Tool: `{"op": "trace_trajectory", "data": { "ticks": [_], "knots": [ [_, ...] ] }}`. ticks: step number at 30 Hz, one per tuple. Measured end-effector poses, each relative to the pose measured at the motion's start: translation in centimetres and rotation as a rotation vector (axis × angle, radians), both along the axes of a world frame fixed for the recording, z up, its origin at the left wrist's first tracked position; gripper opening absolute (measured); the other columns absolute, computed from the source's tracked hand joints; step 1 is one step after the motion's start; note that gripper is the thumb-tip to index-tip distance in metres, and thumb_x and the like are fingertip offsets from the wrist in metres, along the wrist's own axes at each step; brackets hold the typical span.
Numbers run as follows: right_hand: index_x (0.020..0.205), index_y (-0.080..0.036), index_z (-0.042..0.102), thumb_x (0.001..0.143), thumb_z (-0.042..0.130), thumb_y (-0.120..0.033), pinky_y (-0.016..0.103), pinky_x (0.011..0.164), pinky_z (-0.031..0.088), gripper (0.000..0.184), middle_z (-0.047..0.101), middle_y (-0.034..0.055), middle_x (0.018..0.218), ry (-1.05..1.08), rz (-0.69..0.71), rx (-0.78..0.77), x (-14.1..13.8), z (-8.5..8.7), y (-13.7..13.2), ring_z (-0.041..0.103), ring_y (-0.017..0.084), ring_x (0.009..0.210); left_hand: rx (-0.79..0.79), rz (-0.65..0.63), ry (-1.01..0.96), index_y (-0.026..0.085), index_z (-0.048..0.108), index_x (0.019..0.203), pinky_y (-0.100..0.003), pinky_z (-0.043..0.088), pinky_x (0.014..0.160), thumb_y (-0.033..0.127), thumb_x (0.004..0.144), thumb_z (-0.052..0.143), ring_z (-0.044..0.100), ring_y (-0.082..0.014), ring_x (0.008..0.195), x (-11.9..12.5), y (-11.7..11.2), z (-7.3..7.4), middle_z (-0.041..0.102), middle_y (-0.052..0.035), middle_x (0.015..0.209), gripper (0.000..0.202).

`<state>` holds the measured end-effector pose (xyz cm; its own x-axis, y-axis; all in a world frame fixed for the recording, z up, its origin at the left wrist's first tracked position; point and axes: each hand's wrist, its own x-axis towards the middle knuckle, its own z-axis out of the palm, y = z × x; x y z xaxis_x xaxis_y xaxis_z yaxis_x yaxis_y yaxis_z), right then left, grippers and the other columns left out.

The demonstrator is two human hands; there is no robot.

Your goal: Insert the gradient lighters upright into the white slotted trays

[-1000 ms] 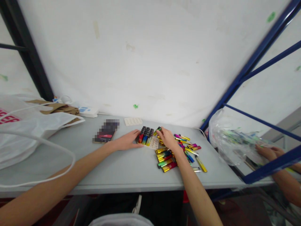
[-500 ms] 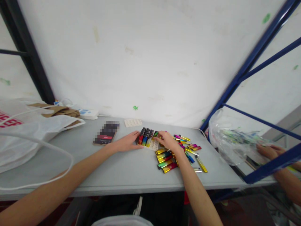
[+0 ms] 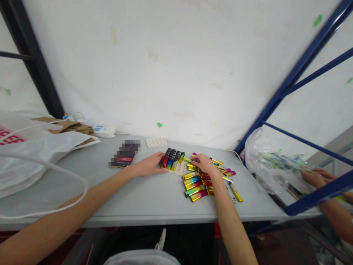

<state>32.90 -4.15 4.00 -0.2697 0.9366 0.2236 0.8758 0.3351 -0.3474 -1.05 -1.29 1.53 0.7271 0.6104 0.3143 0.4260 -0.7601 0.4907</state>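
Lighters (image 3: 194,184) crowd my bench (image 3: 138,200); left hand (image 3: 150,166) spread against the tray (image 3: 181,169), right hand (image 3: 205,164) curled over them, grip unclear; phone (image 3: 124,156) nearby.

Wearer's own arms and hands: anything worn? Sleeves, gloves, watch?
Left hand and right hand are bare: no gloves, rings or watch visible. Both arms are uncovered as far as the picture's lower edge, with no sleeves, bands, cables or markings.

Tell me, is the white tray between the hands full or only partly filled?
Partly filled. The tray holds upright colourful sticks in its left rows; its right end shows bare holes.
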Motion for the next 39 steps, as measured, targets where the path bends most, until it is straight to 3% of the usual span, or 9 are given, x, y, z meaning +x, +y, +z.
{"op": "trace_trajectory", "data": {
  "ticks": [5,10,14,17,21,24,27,32,39],
  "knots": [
    [0.101,-0.017,0.073,0.092,0.070,-0.024,0.034,0.089,0.050,0.012,0.074,0.0102,0.101,0.057,-0.100,0.137,0.0,-0.4,0.1,0.067,0.023,0.093,-0.005,0.006,-0.005,0.018,0.060,0.134,-0.047,0.050,0.116,0.059,0.093,0.072,0.065,-0.0355,0.125,0.0,0.1,-0.1,0.066,-0.0152,0.133,0.060],
    [0.112,-0.021,0.069,0.100,0.057,-0.045,0.031,0.070,0.045,0.030,0.063,-0.0024,0.067,0.307,-0.186,0.193,-0.7,0.6,-0.3,0.056,0.019,0.064,-0.003,0.014,0.011,0.017,0.058,0.137,-0.046,0.048,0.118,0.059,0.093,0.073,0.063,-0.0362,0.130,0.0,0.1,-0.2,0.064,-0.0170,0.138,0.063],
    [0.094,-0.020,0.071,0.089,0.064,-0.066,0.029,0.061,0.038,0.047,0.051,-0.0053,0.059,0.540,-0.178,0.268,-1.6,1.7,-0.5,0.045,0.016,0.058,0.001,0.006,-0.008,0.018,0.059,0.138,-0.046,0.049,0.117,0.060,0.093,0.073,0.063,-0.0360,0.129,-0.1,0.1,-0.2,0.065,-0.0157,0.138,0.063],
    [0.079,-0.021,0.063,0.083,0.065,-0.078,0.029,0.059,0.040,0.057,0.052,-0.0029,0.062,0.716,-0.137,0.190,-2.4,2.3,-0.7,0.049,0.016,0.061,-0.005,0.003,-0.010,0.019,0.060,0.136,-0.046,0.050,0.117,0.059,0.092,0.073,0.063,-0.0362,0.128,-0.1,0.2,-0.2,0.066,-0.0156,0.136,0.061],
    [0.094,-0.023,0.059,0.085,0.061,-0.083,0.028,0.058,0.046,0.060,0.065,0.0007,0.076,0.946,-0.021,-0.007,-3.5,2.5,-1.2,0.059,0.017,0.065,-0.008,0.018,0.008,0.018,0.059,0.137,-0.046,0.048,0.118,0.060,0.092,0.073,0.062,-0.0370,0.131,-0.1,0.2,-0.2,0.065,-0.0164,0.137,0.063],
    [0.103,-0.025,0.055,0.088,0.062,-0.079,0.026,0.054,0.044,0.056,0.054,-0.0067,0.067,1.030,0.067,-0.070,-4.5,2.2,-1.5,0.050,0.013,0.054,-0.012,0.017,0.014,0.017,0.060,0.136,-0.046,0.048,0.118,0.061,0.093,0.072,0.062,-0.0375,0.132,-0.1,0.1,-0.2,0.065,-0.0166,0.138,0.062],
    [0.094,-0.026,0.053,0.089,0.058,-0.079,0.024,0.048,0.033,0.053,0.035,-0.0115,0.059,0.994,0.018,-0.051,-5.3,1.6,-1.4,0.034,0.012,0.048,-0.016,0.011,0.015,0.017,0.059,0.136,-0.046,0.048,0.117,0.060,0.093,0.072,0.062,-0.0374,0.132,0.0,0.1,-0.2,0.064,-0.0171,0.138,0.062],
    [0.067,-0.026,0.041,0.092,0.053,-0.071,0.027,0.052,0.028,0.053,0.038,-0.0059,0.058,0.774,-0.097,0.113,-6.0,0.8,-1.5,0.036,0.013,0.055,-0.003,0.019,0.007,0.018,0.060,0.136,-0.045,0.049,0.117,0.061,0.093,0.072,0.063,-0.0369,0.130,0.0,0.1,-0.2,0.065,-0.0161,0.136,0.062],
    [0.062,-0.025,0.039,0.089,0.046,-0.055,0.030,0.059,0.026,0.041,0.035,-0.0049,0.058,0.621,-0.142,0.236,-6.7,1.1,-2.1,0.037,0.014,0.060,-0.019,0.011,-0.002,0.017,0.060,0.135,-0.045,0.050,0.116,0.060,0.093,0.073,0.064,-0.0365,0.128,0.1,0.0,0.0,0.065,-0.0159,0.134,0.061]
  ]
}}
